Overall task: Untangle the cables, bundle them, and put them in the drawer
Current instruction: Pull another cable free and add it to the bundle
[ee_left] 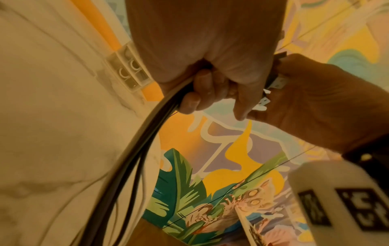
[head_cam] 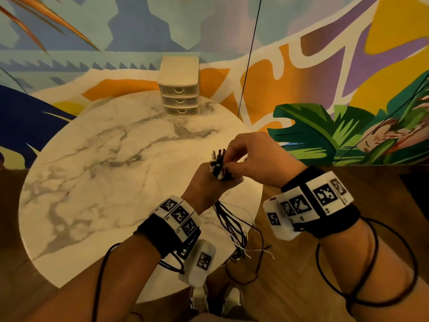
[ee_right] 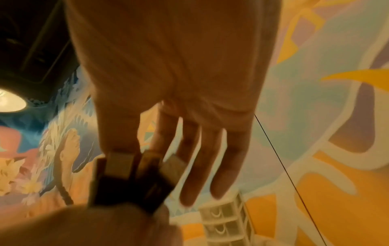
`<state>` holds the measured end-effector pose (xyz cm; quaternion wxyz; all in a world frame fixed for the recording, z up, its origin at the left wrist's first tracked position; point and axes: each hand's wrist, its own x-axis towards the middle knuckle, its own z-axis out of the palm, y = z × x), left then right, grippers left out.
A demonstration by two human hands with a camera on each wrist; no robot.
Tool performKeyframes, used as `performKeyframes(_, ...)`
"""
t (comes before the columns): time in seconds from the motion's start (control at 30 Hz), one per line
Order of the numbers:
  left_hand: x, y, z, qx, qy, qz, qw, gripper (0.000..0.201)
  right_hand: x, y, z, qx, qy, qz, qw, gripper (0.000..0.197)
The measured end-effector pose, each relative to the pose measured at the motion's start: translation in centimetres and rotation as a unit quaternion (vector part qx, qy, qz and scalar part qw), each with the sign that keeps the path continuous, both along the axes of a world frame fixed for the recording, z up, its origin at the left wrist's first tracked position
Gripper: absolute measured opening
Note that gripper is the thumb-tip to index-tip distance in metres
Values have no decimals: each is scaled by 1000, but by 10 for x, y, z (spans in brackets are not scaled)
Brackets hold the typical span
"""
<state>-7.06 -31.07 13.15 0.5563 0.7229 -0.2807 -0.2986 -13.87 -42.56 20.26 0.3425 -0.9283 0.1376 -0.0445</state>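
My left hand (head_cam: 210,182) grips a bundle of dark and white cables (head_cam: 232,219) in a fist above the table's right edge. Their connectors (head_cam: 218,162) stick up out of the fist, and the loose lengths hang down past the table edge. In the left wrist view the left hand's fingers (ee_left: 197,93) curl round the cables (ee_left: 143,149). My right hand (head_cam: 234,162) is on top of the connectors. In the right wrist view its thumb and forefinger pinch the connectors (ee_right: 130,174) while the other fingers (ee_right: 202,166) stay straight. The cream drawer unit (head_cam: 178,89) stands at the table's far edge with all three drawers closed.
The round marble table (head_cam: 104,173) stands in front of a painted mural wall. Thin black wires from the wrist cameras loop round both forearms. My shoes (head_cam: 216,298) and the wooden floor show below the table edge.
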Motion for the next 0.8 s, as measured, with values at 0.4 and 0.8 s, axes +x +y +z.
performKeyframes(0.4, 0, -2, -5, 39, -1, -46, 998, 28, 7, -5, -7, -21, 34, 50, 998, 6)
performKeyframes(0.8, -7, 0, 7, -16, 73, -46, 996, 12, 5, -7, -16, 35, -95, 9, 995, 5)
